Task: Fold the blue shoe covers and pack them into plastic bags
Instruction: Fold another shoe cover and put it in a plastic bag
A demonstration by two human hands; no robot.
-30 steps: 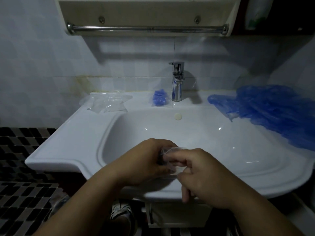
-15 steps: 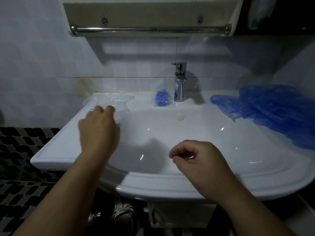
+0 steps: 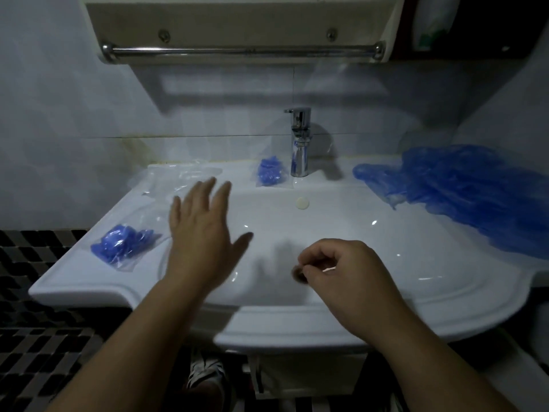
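Note:
A packed plastic bag with a folded blue shoe cover [image 3: 123, 246] lies on the left ledge of the white sink [image 3: 89, 281]. My left hand [image 3: 205, 230] hovers just right of it with fingers spread and holds nothing. My right hand [image 3: 341, 269] hangs over the basin with fingers loosely curled and nothing visible in it. A second packed bag [image 3: 269, 171] sits beside the faucet. A heap of loose blue shoe covers [image 3: 463, 191] covers the right ledge. Empty clear plastic bags [image 3: 175, 178] lie at the back left.
A chrome faucet [image 3: 299, 144] stands at the back centre, with a towel rail [image 3: 243, 50] under a cabinet above. The floor to the left is black and white tile [image 3: 35, 361]. A shoe [image 3: 205, 376] shows below the sink's front edge.
One second ago both hands held a bagged cover together over the basin. My left hand carried it left, let it go on the left ledge, and now opens beside it. My right hand stayed.

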